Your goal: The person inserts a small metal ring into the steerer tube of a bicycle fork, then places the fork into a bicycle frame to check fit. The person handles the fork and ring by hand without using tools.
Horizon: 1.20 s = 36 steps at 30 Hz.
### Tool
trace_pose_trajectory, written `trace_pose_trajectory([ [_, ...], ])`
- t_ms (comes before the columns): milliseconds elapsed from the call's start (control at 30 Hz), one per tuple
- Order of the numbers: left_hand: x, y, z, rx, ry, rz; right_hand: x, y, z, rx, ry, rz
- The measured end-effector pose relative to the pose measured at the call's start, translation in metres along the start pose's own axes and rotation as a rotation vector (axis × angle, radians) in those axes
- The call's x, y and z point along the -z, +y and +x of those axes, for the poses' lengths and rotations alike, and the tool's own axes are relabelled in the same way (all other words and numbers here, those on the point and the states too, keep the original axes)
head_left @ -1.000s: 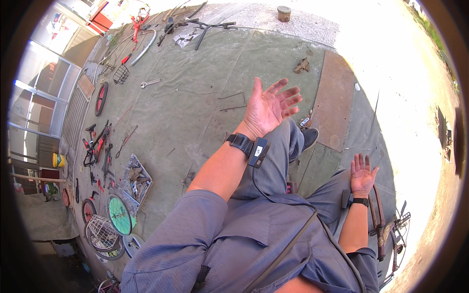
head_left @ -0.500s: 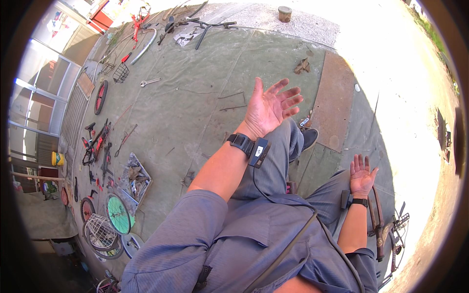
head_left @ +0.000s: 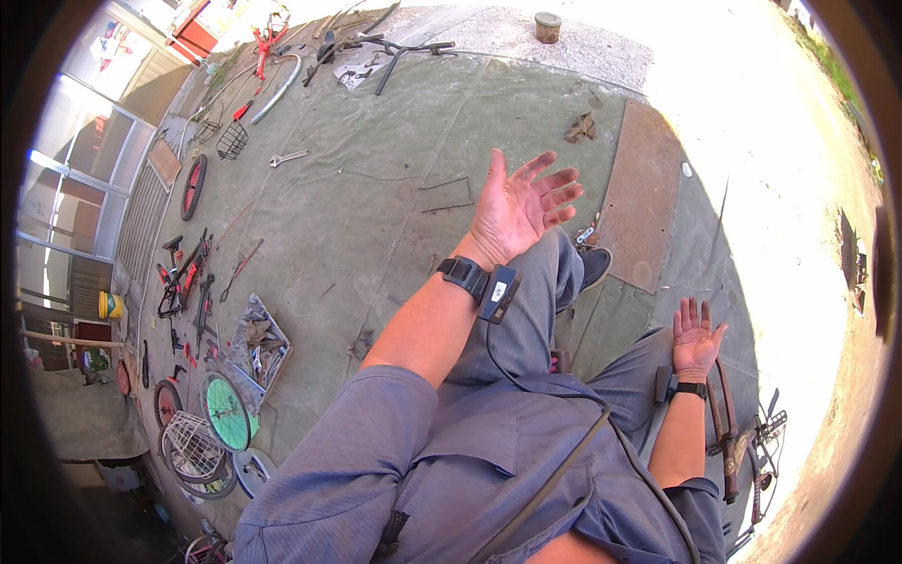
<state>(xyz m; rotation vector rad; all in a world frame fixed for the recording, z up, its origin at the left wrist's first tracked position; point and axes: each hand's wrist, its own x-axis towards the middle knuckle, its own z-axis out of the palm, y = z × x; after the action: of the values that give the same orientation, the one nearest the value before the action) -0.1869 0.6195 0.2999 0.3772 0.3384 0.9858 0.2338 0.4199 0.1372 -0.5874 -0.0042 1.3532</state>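
Both my hands rest palm up with nothing in them. My left hand (head_left: 523, 207) is open over my left knee, its fingers spread and smudged dark. A black strap and a small dark device (head_left: 500, 293) sit around that wrist, with a cable running down from it. My right hand (head_left: 697, 340) lies open by my right thigh, fingers stretched out and thumb apart. Another device (head_left: 665, 383) is strapped on the right wrist. Close to the right forearm are some rusty metal bars (head_left: 729, 428). My dark shoe (head_left: 595, 267) shows beyond the left knee.
A wrench (head_left: 288, 158) lies on the green ground sheet (head_left: 376, 244). To the left are a small bike frame (head_left: 193, 273), a green-disc wheel (head_left: 226, 412), a wire basket (head_left: 194, 448) and a tray of parts (head_left: 266, 348). Handlebars (head_left: 404, 52) lie far ahead; a rusty plate (head_left: 641, 193) lies ahead right.
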Motion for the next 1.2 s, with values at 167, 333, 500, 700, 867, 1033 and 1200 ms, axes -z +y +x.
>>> trace_pose_trajectory([
  [167,-0.0003,0.0000,0.0002,0.001,0.005,0.003,0.0002,0.0000,0.0000,0.001,0.024,0.003],
  [333,0.0000,0.0000,0.0004,0.005,0.006,0.004,0.0000,0.0000,-0.0004,0.000,0.004,-0.004],
  [500,0.0000,0.0001,0.0004,0.006,0.005,0.002,-0.0014,0.0002,-0.0009,-0.001,0.018,-0.010],
  [700,0.0002,0.0004,0.0005,0.007,0.006,0.004,-0.0012,0.0003,-0.0013,0.002,0.020,-0.020],
  [867,0.0008,0.0000,0.0011,0.007,0.003,0.009,-0.0001,0.0000,-0.0010,0.002,0.041,-0.008],
  [1033,0.0013,0.0002,0.0013,0.009,0.000,0.010,-0.0015,-0.0005,-0.0016,-0.007,0.018,-0.006],
  [1200,0.0015,0.0003,0.0014,0.009,-0.002,0.008,-0.0026,-0.0001,-0.0021,-0.007,0.019,-0.008],
])
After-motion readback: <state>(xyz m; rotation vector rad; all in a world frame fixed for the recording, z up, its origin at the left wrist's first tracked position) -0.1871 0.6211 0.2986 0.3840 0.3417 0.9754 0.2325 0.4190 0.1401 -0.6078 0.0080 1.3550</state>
